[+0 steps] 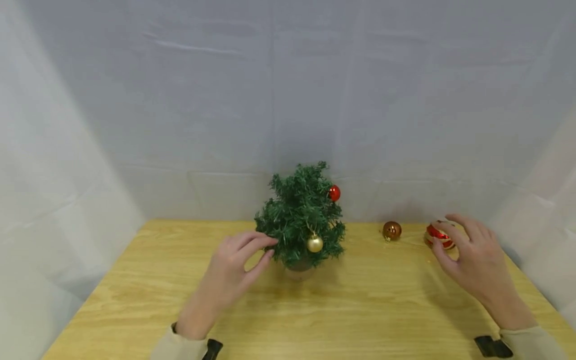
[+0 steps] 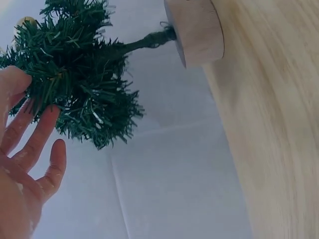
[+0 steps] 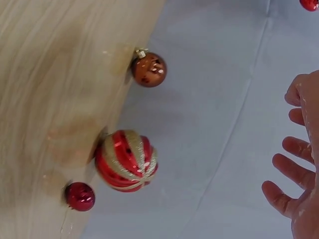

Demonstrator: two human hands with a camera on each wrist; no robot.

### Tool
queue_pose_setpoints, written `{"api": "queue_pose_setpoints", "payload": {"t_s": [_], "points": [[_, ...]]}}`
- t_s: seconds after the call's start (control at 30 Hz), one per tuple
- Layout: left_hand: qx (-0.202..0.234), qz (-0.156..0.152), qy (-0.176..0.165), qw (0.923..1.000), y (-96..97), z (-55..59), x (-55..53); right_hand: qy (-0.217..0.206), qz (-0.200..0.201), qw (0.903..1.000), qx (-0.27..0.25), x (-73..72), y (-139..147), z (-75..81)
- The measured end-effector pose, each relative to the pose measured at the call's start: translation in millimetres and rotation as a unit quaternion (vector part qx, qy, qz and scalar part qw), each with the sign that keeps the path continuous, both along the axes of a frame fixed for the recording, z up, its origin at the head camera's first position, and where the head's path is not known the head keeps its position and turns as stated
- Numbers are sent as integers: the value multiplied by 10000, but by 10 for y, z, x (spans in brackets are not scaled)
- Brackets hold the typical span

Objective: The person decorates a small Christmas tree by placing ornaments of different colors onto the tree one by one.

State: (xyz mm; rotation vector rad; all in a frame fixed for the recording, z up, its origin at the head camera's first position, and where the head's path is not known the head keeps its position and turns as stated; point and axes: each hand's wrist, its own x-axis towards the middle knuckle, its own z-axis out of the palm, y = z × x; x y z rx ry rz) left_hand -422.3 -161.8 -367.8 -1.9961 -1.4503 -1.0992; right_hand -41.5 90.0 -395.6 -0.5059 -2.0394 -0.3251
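A small green artificial Christmas tree (image 1: 299, 215) stands upright on a round wooden base (image 2: 199, 32). At its left side my left hand (image 1: 231, 262) pinches branch tips between thumb and fingers. A gold ball ornament (image 1: 315, 243) hangs on the front and a red ball ornament (image 1: 334, 193) on the upper right. My right hand (image 1: 477, 255) hovers, fingers loosely bent and holding nothing, by the large red-and-gold striped ball (image 3: 127, 161); in the right wrist view it is apart from the ball. A brown ball ornament (image 1: 392, 230) lies to the left of that one.
A dark red ball (image 3: 79, 196) lies beside the striped one in the right wrist view; in the head view it cannot be made out. The wooden table (image 1: 315, 320) ends at a pale cloth backdrop (image 1: 202, 110), with cloth at both sides too.
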Motion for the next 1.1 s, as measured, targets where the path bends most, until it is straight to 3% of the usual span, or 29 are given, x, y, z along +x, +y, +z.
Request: {"api": "queue_pose_setpoints", "payload": {"t_s": [0.7, 1.1], "points": [[368, -277, 417, 9981, 30, -41, 229, -843, -152, 9958, -308, 236, 406, -240], [415, -807, 517, 9945, 125, -16, 98, -1062, -799, 9899, -487, 420, 80, -304]]}}
